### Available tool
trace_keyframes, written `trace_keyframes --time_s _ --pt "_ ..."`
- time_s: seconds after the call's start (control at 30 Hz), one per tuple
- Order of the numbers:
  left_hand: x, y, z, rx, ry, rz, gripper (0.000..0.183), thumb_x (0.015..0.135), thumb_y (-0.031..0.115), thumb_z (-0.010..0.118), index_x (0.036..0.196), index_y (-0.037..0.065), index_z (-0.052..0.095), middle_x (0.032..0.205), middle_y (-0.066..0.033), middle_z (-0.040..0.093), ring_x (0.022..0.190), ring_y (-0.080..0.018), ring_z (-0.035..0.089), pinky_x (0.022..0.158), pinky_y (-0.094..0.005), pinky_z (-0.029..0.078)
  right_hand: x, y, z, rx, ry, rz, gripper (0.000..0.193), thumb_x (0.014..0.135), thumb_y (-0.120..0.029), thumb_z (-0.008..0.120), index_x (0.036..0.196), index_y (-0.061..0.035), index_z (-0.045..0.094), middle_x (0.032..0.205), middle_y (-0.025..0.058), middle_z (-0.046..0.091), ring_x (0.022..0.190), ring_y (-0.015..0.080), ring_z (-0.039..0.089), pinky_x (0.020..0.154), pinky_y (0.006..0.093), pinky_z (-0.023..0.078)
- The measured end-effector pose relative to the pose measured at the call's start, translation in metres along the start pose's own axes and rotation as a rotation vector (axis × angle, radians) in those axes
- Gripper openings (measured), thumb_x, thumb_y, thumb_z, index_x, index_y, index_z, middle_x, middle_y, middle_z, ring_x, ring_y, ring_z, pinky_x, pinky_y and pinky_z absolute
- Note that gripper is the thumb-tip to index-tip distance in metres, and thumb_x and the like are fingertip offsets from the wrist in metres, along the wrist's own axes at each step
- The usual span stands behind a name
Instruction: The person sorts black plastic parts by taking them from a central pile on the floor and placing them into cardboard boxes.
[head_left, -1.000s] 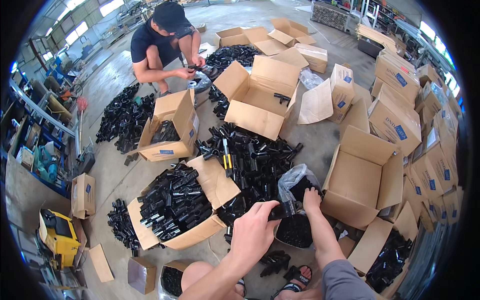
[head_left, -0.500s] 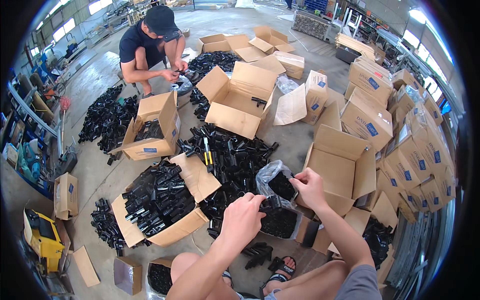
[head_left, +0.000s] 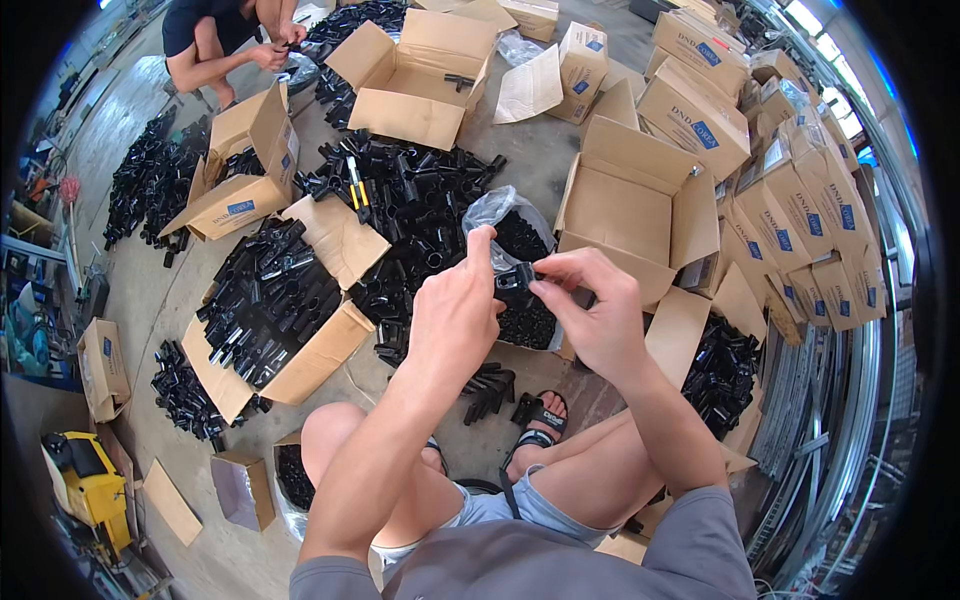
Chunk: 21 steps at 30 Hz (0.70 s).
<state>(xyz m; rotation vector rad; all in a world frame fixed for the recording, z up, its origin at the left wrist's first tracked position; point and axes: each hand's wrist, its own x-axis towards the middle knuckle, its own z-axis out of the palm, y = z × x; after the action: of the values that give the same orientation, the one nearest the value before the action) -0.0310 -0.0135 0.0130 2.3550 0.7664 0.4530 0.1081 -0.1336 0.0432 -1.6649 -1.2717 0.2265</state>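
Note:
My left hand (head_left: pixel 455 310) is closed around a short black tubular fitting (head_left: pixel 514 281), its index finger stretched along the far side. My right hand (head_left: pixel 600 305) pinches thumb and forefinger together at the fitting's right end; whatever is between those fingertips is too small to make out. Just beyond the fitting lies a clear plastic bag (head_left: pixel 490 208) of small black parts (head_left: pixel 522 238). Beneath my hands sits a box of more small black parts (head_left: pixel 530 328), partly covered by them.
An open carton (head_left: pixel 268 300) full of black fittings stands left, beside a loose heap (head_left: pixel 420 215) with a yellow-handled tool (head_left: pixel 357 185) on it. Open cartons (head_left: pixel 625 205) (head_left: pixel 405 115) lie ahead. Stacked boxes (head_left: pixel 800 220) fill the right. Another person (head_left: pixel 215 60) crouches far left.
My right hand has come from the bag of small parts to the fitting in my left hand. My view has tilted down, so the scene sits higher in the picture.

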Motion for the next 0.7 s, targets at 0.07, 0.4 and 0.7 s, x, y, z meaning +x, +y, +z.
trace_keyframes --time_s 0.07,0.4,0.7 --pt "-0.003 0.000 0.004 0.018 -0.003 0.021 0.075 0.073 0.000 0.082 0.134 0.006 0.039 0.100 -0.0169 0.075 0.090 -0.0399 0.072 0.074 -0.0484 0.056 -0.003 0.005 0.007 -0.056 -0.022 -0.039 0.017 0.084 -0.003 0.077 0.100 -0.0044 0.073 0.090 0.0084 0.074 0.086 0.0216 0.070 0.076 0.0340 0.054" --pt "-0.003 0.006 0.008 0.023 -0.044 0.020 0.065 0.074 -0.002 0.080 0.125 0.005 0.041 0.099 -0.0173 0.075 0.091 -0.0394 0.072 0.072 -0.0479 0.055 -0.002 0.028 0.013 -0.367 -0.043 -0.309 0.006 0.081 -0.010 0.078 0.086 -0.0099 0.074 0.085 -0.0004 0.074 0.088 0.0183 0.068 0.084 0.0356 0.046" --pt "0.002 0.010 0.009 -0.017 -0.056 0.027 0.057 0.075 -0.002 0.079 0.118 0.006 0.043 0.100 -0.0173 0.074 0.092 -0.0385 0.072 0.074 -0.0473 0.055 -0.001 0.031 0.008 -0.375 -0.100 -0.285 0.004 0.083 -0.010 0.075 0.086 -0.0093 0.073 0.095 0.0019 0.074 0.099 0.0198 0.066 0.090 0.0367 0.044"
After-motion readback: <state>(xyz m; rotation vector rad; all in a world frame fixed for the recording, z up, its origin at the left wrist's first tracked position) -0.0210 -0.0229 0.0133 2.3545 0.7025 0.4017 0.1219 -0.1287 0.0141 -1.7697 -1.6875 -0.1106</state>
